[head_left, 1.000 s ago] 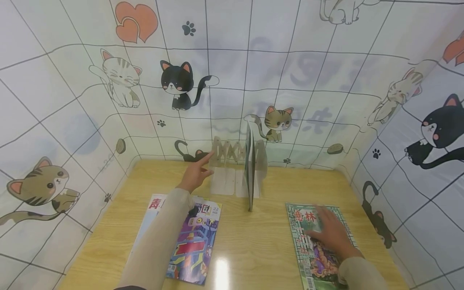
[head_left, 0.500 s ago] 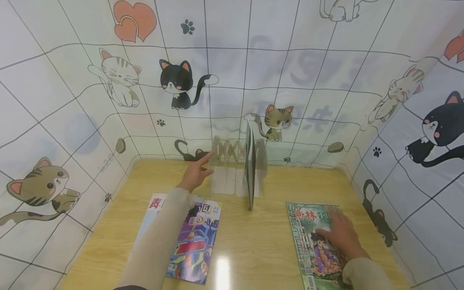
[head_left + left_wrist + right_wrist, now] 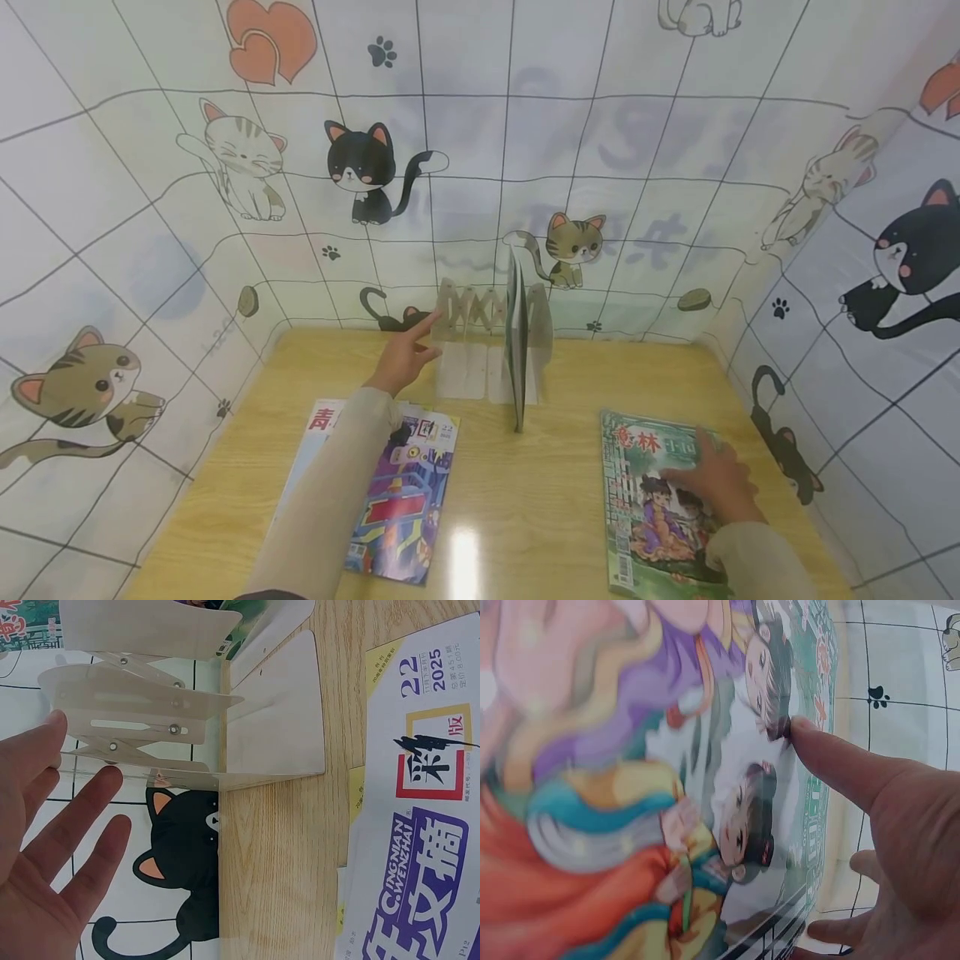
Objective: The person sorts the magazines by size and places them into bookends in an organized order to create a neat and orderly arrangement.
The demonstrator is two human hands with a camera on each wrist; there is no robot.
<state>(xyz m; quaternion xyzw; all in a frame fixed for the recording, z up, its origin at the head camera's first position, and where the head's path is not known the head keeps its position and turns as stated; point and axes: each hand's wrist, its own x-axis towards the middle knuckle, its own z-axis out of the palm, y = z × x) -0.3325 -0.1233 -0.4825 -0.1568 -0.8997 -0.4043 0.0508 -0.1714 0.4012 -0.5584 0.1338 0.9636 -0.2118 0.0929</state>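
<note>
While my left grip (image 3: 401, 360) sits spread beside the rack (image 3: 462, 373), my right grip (image 3: 723, 482) pinches the green magazine (image 3: 651, 521) by its edge.

From my remote feed I am reading a red 意林 on the green magazine (image 3: 660, 529). The purple magazine (image 3: 405, 508) is showing 22, 2025, a boxed 彩版, QINGNIAN WENZHAI and 文摘. A red 青 is heading the pale blue magazine (image 3: 315, 437). Purplish lettering on the wall cloth (image 3: 465, 150) is staying too faint for me.
</note>
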